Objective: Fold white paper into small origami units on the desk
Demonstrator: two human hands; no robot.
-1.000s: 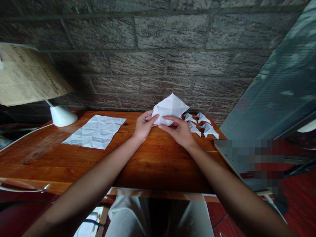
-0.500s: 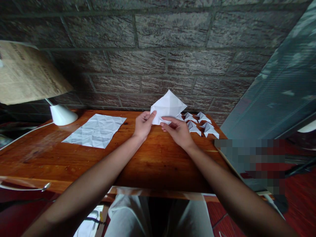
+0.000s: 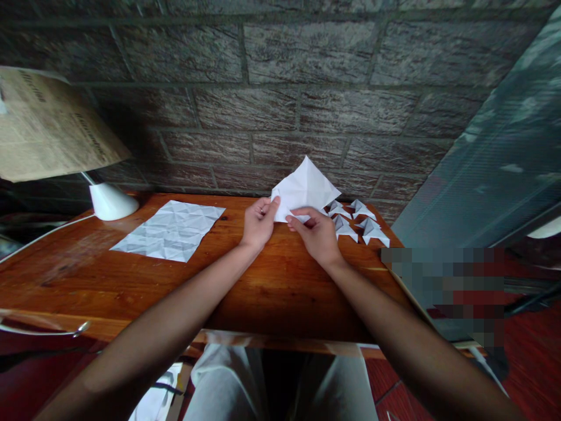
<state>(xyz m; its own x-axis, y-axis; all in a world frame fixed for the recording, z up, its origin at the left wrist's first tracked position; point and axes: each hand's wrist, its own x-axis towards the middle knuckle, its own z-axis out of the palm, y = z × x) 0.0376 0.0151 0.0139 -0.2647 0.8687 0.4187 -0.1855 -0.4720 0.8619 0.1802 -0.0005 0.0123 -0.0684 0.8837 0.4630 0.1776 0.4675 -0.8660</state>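
Both hands hold a white folded paper piece (image 3: 305,187) upright near the far edge of the wooden table (image 3: 263,286). My left hand (image 3: 258,223) pinches its lower left corner; a ring shows on one finger. My right hand (image 3: 316,232) pinches its bottom edge from the right. The paper rises to a point above my fingers. Just right of my right hand lie several small folded white paper shapes (image 3: 359,221).
A creased white sheet (image 3: 170,230) lies flat at the left of the table. A white lamp base (image 3: 111,202) with a tan shade (image 3: 48,126) stands far left. A brick wall rises right behind the table. A blurred flat object (image 3: 442,286) lies at the right edge.
The folded paper has been turned more upright and flattened, its tip now higher. Both hands have shifted grip to its lower edge and stayed at the same spot.
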